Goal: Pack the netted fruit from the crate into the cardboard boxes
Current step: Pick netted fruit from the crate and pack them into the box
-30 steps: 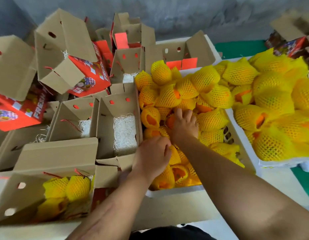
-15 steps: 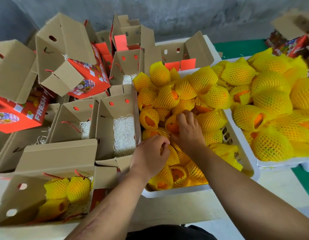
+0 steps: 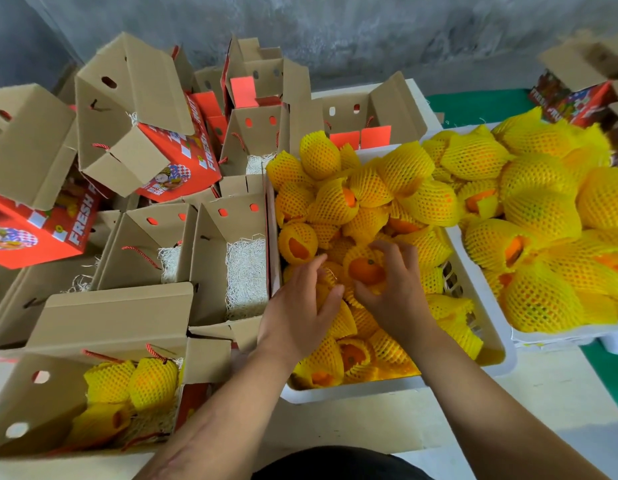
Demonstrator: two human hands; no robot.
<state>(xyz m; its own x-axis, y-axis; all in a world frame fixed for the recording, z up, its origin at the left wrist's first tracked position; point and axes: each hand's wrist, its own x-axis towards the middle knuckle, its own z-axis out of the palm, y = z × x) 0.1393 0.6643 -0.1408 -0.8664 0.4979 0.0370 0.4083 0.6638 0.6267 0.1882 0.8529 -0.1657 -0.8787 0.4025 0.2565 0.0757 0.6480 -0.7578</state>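
A white crate [image 3: 397,384] in front of me is heaped with oranges in yellow foam netting. My right hand [image 3: 394,292] curls its fingers round one netted orange [image 3: 367,270] in the middle of the heap, its bare top facing up. My left hand [image 3: 300,306] lies just left of it, fingers curled on a neighbouring netted fruit [image 3: 326,277]. An open cardboard box [image 3: 103,327] at the near left holds several netted fruit [image 3: 134,382]. Beside the crate stands an open box [image 3: 231,237] lined with white shredded paper.
A second white crate [image 3: 557,337] piled with netted fruit sits to the right. Several open brown-and-red boxes [image 3: 127,109] are stacked at the back left against a grey wall. A pale tabletop [image 3: 352,420] shows at the near edge, green floor at the right.
Both hands have pulled back toward me within the heap. The right hand has turned and closed round an orange whose bare top now shows; the left hand's fingers have spread forward.
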